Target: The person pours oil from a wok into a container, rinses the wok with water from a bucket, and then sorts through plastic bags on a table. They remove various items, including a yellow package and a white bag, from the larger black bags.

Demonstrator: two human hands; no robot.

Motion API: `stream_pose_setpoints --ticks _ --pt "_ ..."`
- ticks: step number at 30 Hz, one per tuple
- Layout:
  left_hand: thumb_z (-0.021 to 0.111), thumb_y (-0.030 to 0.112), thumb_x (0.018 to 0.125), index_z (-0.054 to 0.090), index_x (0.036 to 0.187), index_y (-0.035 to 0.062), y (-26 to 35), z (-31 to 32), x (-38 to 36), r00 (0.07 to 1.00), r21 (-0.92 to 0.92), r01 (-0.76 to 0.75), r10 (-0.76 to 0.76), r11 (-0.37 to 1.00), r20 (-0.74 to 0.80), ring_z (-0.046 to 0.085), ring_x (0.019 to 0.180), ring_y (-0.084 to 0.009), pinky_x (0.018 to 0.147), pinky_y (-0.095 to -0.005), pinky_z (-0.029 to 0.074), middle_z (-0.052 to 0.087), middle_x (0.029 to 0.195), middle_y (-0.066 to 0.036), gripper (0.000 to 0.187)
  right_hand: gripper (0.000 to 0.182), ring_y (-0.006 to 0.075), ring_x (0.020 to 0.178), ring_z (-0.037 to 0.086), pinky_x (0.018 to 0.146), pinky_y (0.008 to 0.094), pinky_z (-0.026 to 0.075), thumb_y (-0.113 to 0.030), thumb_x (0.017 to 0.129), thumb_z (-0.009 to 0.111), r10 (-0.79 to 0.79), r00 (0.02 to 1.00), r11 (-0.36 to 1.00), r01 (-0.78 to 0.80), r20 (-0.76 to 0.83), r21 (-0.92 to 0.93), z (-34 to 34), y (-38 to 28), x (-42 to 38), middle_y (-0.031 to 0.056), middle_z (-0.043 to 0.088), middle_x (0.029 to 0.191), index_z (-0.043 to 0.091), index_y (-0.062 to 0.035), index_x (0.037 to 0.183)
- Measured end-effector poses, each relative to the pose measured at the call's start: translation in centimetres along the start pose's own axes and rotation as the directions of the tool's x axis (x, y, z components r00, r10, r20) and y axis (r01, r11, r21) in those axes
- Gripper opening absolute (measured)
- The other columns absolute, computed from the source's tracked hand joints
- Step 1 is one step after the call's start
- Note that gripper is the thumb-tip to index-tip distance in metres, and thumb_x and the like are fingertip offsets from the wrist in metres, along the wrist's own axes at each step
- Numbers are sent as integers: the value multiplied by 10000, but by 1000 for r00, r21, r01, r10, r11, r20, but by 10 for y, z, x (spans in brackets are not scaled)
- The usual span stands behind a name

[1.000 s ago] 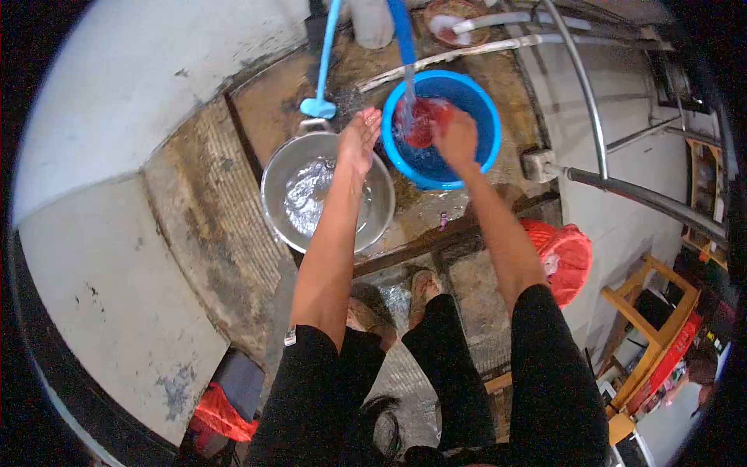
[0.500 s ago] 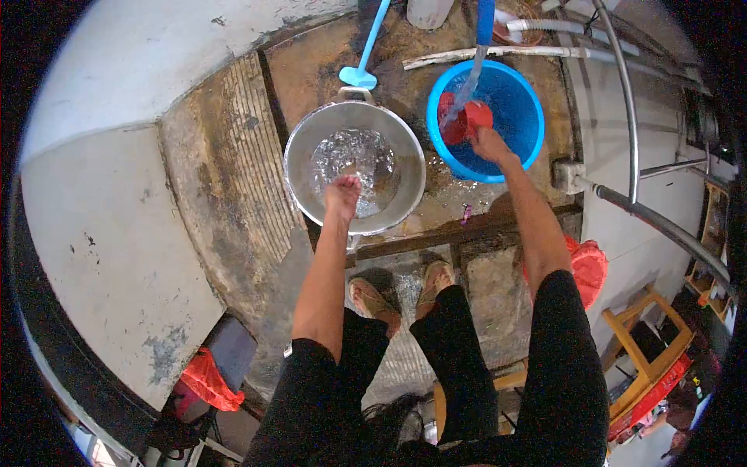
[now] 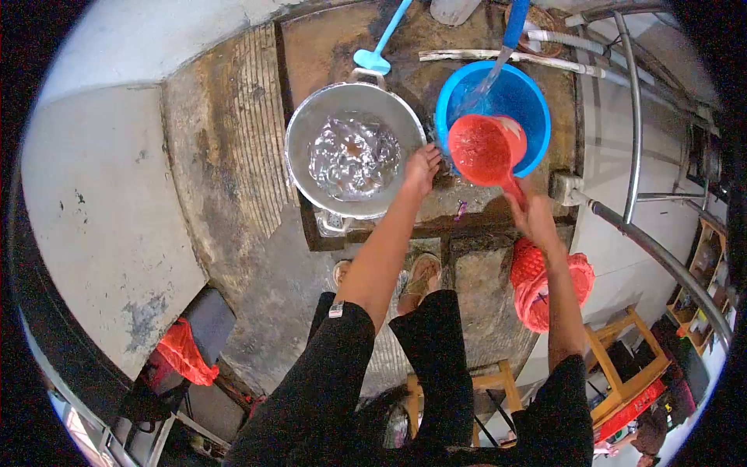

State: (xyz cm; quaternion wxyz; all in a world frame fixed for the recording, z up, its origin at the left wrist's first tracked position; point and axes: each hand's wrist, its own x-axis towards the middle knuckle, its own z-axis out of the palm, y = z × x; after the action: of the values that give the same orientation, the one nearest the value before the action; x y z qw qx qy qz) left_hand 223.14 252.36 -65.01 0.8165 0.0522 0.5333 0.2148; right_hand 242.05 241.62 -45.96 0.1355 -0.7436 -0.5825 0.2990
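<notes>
My right hand (image 3: 535, 220) grips the handle of a red water dipper (image 3: 480, 152), raised over the near edge of a blue basin (image 3: 542, 156). Water shows in the dipper's bowl. My left hand (image 3: 422, 169) is at the right rim of a large metal pot (image 3: 299, 167), fingers curled at the edge, partly out of sight. The pot holds clear, rippling water (image 3: 354, 159). From a blue hose (image 3: 515, 25), water streams into the basin.
A light-blue long-handled tool (image 3: 372, 61) lies behind the pot, and a white pipe (image 3: 498, 54) behind the basin. Metal rails (image 3: 634, 117) stand at the right. A red basket (image 3: 537, 292) and a wooden stool (image 3: 622, 362) sit near my right arm. The concrete floor looks wet.
My left hand has moved from inside the pot to its right rim. My right hand has lifted the dipper up from inside the basin, toward me. The pot's water ripples more widely.
</notes>
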Motion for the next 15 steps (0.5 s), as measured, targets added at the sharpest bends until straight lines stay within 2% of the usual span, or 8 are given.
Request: stream_pose_setpoints --ticks 3,4,7,8,10,13,15 --pt "402 232 921 432 1234 67 -12 2 7 998 -9 5 -5 1000 70 503 1013 -192 838 -343 433 545 1104 -57 355 318 435 831 575 682 440 462 -112 832 580 129 992 991 -129 -5 -36 11 -13 -15 271 597 868 522 -1 1125" --pt "411 225 917 471 1198 61 -18 2 10 1000 -65 -15 14 998 -26 527 1045 -225 854 -370 450 556 1149 -79 331 310 437 757 581 616 460 459 -118 843 564 114 993 991 -116 -31 -71 16 -15 -19 265 597 816 512 -8 1128" --pt "447 216 908 542 1030 73 -23 -3 24 987 -233 51 -13 971 162 540 877 -176 776 -331 445 573 1002 -74 211 290 435 685 578 562 471 450 -139 855 550 269 963 957 -264 27 -116 20 -38 -27 257 594 768 515 -18 1117" --pt "454 215 903 548 1001 74 -23 -3 20 989 -242 62 -27 968 143 546 844 -178 743 -327 452 581 970 -74 196 314 418 630 583 529 472 451 -162 858 548 226 974 963 -223 2 -152 24 -39 -32 242 597 726 513 -37 1145" --pt "466 214 892 560 942 78 -22 -9 15 994 -264 72 -47 962 98 557 779 -181 677 -319 466 596 906 -74 173 341 404 623 590 535 464 460 -170 854 554 217 976 960 -213 5 -182 28 -49 -36 238 600 721 508 -47 1168" --pt "473 220 887 557 865 78 -21 -26 14 994 -397 42 3 917 112 561 742 -189 627 -324 475 595 833 -71 167 380 379 624 603 540 447 475 -172 845 565 222 974 959 -211 42 -188 37 -69 -40 227 612 749 496 -54 1200" --pt "444 216 896 567 910 55 -40 -64 42 994 -458 10 42 889 103 575 820 -208 687 -346 484 611 899 -90 204 392 364 636 611 548 435 482 -171 840 571 190 981 969 -180 44 -169 43 -78 -41 217 622 787 496 -60 1209"
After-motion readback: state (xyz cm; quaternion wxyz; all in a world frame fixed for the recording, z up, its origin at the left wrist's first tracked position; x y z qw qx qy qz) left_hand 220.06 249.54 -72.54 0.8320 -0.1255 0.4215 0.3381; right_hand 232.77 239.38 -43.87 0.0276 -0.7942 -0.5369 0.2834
